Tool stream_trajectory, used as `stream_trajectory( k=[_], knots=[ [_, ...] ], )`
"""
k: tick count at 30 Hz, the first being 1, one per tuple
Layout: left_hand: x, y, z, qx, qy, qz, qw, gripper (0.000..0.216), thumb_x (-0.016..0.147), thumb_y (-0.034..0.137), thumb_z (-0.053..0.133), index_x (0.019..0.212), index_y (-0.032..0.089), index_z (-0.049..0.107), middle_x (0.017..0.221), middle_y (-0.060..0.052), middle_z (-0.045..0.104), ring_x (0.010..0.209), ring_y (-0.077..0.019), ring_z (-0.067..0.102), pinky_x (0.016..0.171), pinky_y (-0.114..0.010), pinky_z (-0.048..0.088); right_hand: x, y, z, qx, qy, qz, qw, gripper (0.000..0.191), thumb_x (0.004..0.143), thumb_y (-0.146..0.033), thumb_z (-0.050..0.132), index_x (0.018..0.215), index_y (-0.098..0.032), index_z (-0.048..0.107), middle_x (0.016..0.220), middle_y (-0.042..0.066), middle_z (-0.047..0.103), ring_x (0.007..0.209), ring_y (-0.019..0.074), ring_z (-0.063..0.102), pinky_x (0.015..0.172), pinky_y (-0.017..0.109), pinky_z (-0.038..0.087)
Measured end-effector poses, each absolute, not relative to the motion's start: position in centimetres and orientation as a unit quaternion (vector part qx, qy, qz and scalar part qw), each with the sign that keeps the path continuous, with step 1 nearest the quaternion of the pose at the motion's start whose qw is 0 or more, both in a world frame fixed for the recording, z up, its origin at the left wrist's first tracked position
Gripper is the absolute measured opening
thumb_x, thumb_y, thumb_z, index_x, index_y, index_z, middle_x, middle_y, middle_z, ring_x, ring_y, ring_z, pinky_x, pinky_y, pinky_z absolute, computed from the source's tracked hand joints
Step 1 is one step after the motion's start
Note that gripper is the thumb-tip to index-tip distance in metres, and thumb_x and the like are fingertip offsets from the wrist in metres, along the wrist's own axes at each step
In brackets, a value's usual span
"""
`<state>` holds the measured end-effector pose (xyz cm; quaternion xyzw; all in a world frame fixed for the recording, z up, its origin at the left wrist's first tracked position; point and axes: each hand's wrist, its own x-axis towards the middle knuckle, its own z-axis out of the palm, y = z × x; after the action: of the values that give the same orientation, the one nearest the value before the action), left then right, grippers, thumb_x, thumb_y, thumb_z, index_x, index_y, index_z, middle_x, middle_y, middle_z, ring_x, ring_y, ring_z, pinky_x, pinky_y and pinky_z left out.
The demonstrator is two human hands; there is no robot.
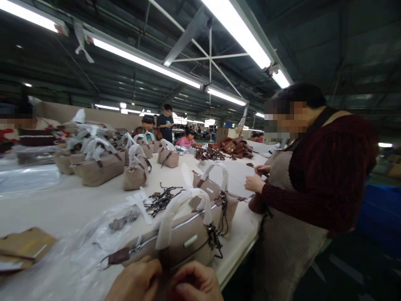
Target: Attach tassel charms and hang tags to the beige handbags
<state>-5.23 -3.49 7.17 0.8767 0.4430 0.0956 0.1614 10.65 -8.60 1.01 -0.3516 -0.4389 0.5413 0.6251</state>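
A beige handbag (180, 232) with white-wrapped handles (164, 228) and a silver zipper stands directly in front of me on the white table. From its right side hangs a dark cord with metal pieces (214, 238); a brown tab (119, 256) with a ring sticks out at its left. My left hand (136, 279) is at the bag's near side, fingers curled. Beside it, my right hand (198, 281) is closed, thumb and fingers pinched together. Something dark and blurred lies between my hands; I cannot make out what they hold. Another similar handbag (232, 209) stands just behind.
Dark cords (161, 200) and clear plastic (90, 234) lie on the table (40, 209). Several beige bags (103, 169) stand at the left, brown pieces (232, 146) at the back. A tan card piece (26, 246) lies near left. At right stands a co-worker in an apron (288, 234).
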Motion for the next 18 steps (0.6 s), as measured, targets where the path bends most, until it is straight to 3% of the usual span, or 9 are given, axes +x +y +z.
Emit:
stream_trajectory(
  k=[5,8,12,18],
  knots=[
    [-5.3,-4.1,7.7,0.859,0.417,0.222,0.196,0.024,0.066,0.007,0.040,0.064,0.017,0.063,0.064,-0.001,0.066,0.062,-0.0144,0.060,0.057,-0.023,0.040,10.9,-9.3,1.8,-0.461,-0.440,0.408,0.654,0.021,0.067,-0.038,0.069,0.072,-0.018,0.068,0.066,0.000,0.067,0.063,0.0129,0.058,0.060,0.020,0.045],
    [-5.2,-4.3,8.1,0.852,0.412,0.240,0.216,0.025,0.062,0.003,0.041,0.063,0.017,0.062,0.062,0.000,0.064,0.060,-0.0133,0.059,0.055,-0.022,0.039,10.8,-9.3,1.7,-0.494,-0.408,0.360,0.678,0.023,0.068,-0.042,0.068,0.071,-0.019,0.068,0.063,-0.002,0.064,0.060,0.0122,0.056,0.056,0.019,0.045],
    [-5.3,-4.3,7.8,0.864,0.380,0.267,0.195,0.026,0.055,-0.003,0.042,0.062,0.016,0.057,0.062,0.001,0.058,0.058,-0.0110,0.056,0.051,-0.019,0.036,10.8,-9.1,1.3,-0.523,-0.437,0.286,0.673,0.020,0.070,-0.041,0.067,0.074,-0.021,0.068,0.068,-0.001,0.065,0.067,0.0143,0.059,0.064,0.019,0.047],
    [-5.6,-3.8,6.9,0.887,0.291,0.345,0.095,0.023,0.079,0.011,0.043,0.062,0.018,0.056,0.063,0.000,0.055,0.056,-0.0089,0.055,0.049,-0.015,0.040,11.9,-9.1,1.2,-0.517,-0.593,0.100,0.609,0.012,0.079,-0.028,0.059,0.079,-0.025,0.070,0.088,0.005,0.063,0.083,0.0170,0.060,0.073,0.022,0.049]
  ],
)
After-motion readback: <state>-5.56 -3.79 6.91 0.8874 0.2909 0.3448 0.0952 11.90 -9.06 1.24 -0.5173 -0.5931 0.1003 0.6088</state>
